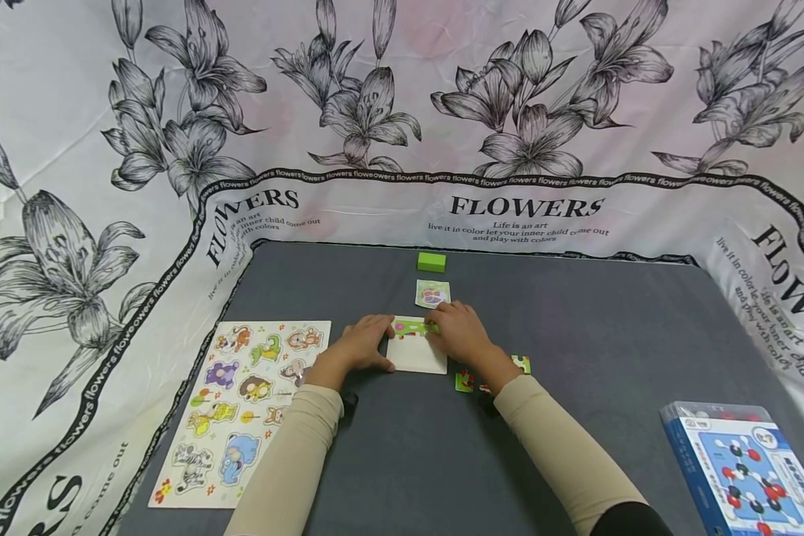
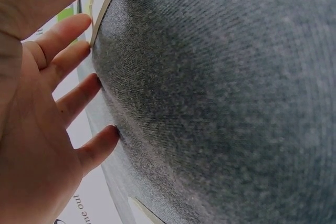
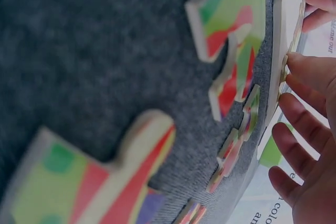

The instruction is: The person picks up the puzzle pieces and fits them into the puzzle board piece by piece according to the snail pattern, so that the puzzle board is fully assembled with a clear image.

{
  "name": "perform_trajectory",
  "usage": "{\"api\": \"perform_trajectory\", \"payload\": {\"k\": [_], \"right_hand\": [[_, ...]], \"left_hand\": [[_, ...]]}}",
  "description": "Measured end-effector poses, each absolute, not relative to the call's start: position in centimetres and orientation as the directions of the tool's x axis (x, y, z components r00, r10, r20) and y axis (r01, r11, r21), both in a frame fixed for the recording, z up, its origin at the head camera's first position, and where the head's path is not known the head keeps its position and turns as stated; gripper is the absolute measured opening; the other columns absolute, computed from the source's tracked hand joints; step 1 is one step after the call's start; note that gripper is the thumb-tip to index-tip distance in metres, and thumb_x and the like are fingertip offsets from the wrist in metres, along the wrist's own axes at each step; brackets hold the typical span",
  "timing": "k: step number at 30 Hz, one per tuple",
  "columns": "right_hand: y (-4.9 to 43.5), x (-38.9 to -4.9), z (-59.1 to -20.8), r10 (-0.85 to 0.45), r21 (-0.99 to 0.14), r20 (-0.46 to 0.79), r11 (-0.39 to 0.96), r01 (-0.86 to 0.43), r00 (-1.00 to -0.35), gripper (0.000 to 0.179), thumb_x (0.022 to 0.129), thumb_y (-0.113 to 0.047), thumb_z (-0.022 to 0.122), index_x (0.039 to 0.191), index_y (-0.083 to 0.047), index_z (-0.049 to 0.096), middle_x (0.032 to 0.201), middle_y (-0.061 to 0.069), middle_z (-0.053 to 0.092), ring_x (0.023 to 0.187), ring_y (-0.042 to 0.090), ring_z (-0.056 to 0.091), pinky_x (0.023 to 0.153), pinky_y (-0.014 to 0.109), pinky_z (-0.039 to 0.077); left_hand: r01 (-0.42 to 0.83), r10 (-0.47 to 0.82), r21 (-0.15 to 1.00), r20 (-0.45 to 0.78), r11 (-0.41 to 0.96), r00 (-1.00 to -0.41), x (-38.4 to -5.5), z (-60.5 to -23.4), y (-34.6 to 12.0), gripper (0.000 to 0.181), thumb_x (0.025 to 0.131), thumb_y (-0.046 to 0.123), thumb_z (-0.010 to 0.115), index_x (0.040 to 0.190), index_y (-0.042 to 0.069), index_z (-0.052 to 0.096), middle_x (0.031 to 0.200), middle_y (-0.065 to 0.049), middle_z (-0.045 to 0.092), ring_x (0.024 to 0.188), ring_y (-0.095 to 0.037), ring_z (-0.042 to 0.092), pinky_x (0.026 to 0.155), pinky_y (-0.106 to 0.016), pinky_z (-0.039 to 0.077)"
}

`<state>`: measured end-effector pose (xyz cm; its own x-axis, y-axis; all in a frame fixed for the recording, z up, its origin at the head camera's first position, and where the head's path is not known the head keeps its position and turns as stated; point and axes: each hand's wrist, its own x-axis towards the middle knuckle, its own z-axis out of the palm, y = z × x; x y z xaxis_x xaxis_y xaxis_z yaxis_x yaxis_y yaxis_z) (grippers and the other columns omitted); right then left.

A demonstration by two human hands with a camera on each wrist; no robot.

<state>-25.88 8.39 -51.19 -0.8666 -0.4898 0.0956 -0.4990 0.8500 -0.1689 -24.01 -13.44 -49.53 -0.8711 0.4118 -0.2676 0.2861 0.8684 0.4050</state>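
Note:
A pale square puzzle board [image 1: 418, 360] lies mid-table, with colourful puzzle pieces [image 1: 410, 328] along its far edge. My left hand [image 1: 360, 344] spans the board's left side, thumb near the front corner and fingertips at the far corner. Its fingers look fairly straight in the left wrist view, fingertips [image 2: 86, 22] at the board's rim. From the right, my right hand [image 1: 461, 330] pinches the right end of the row, thumb and forefinger on a puzzle piece. Loose green-and-red pieces [image 1: 464, 381] lie right of the board; the right wrist view shows several [image 3: 231, 35].
Beyond the board lie a small picture card [image 1: 432, 293] and a green block [image 1: 432, 262]. A large animal puzzle sheet [image 1: 204, 406] sits left, under the left forearm. A blue box with a molecule picture [image 1: 750, 469] stands front right. Flower-print cloth [image 1: 348, 212] borders the grey table.

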Motion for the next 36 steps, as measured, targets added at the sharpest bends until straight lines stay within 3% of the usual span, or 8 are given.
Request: {"api": "perform_trajectory", "payload": {"k": [7,15,24,36], "right_hand": [[8.8,-25.3,-50.9,-0.492,-0.187,0.072,0.848,-0.496,-0.868,0.024,0.09,-0.027,0.07,0.111,-0.017,0.072,0.11,0.004,0.066,0.1,0.027,0.058,0.092,0.049,0.046],[11.0,-24.7,-50.3,-0.53,-0.19,0.149,0.813,-0.55,-0.835,0.026,0.087,-0.016,0.072,0.113,-0.014,0.071,0.108,0.006,0.068,0.103,0.031,0.061,0.09,0.051,0.048],[14.3,-23.8,-48.5,-0.566,-0.216,0.081,0.793,-0.569,-0.82,0.029,0.085,-0.015,0.073,0.114,-0.012,0.071,0.117,0.009,0.067,0.112,0.034,0.058,0.096,0.056,0.043],[16.0,-23.3,-48.9,-0.636,-0.19,-0.014,0.759,-0.623,-0.771,0.027,0.082,-0.024,0.077,0.107,-0.014,0.074,0.098,0.002,0.067,0.094,0.025,0.061,0.088,0.05,0.048]], "left_hand": [[0.271,0.406,0.417,-0.279,0.867,-0.87,-23.9,-50.1,-13.4,0.055,0.075,0.033,0.084,0.12,0.016,0.057,0.156,-0.004,0.033,0.145,-0.026,0.026,0.109,-0.059,0.028],[0.266,0.405,0.43,-0.271,0.862,-0.873,-23.8,-49.8,-13.4,0.055,0.075,0.031,0.084,0.121,0.014,0.058,0.156,-0.006,0.033,0.145,-0.027,0.025,0.109,-0.06,0.026],[0.269,0.404,0.42,-0.276,0.867,-0.872,-24.2,-50.0,-13.5,0.058,0.075,0.033,0.084,0.123,0.014,0.057,0.157,-0.006,0.032,0.146,-0.027,0.025,0.11,-0.061,0.026],[0.275,0.418,0.438,-0.273,0.856,-0.867,-24.2,-49.7,-13.6,0.058,0.076,0.033,0.084,0.123,0.014,0.057,0.157,-0.006,0.031,0.146,-0.027,0.024,0.11,-0.062,0.024]]}}
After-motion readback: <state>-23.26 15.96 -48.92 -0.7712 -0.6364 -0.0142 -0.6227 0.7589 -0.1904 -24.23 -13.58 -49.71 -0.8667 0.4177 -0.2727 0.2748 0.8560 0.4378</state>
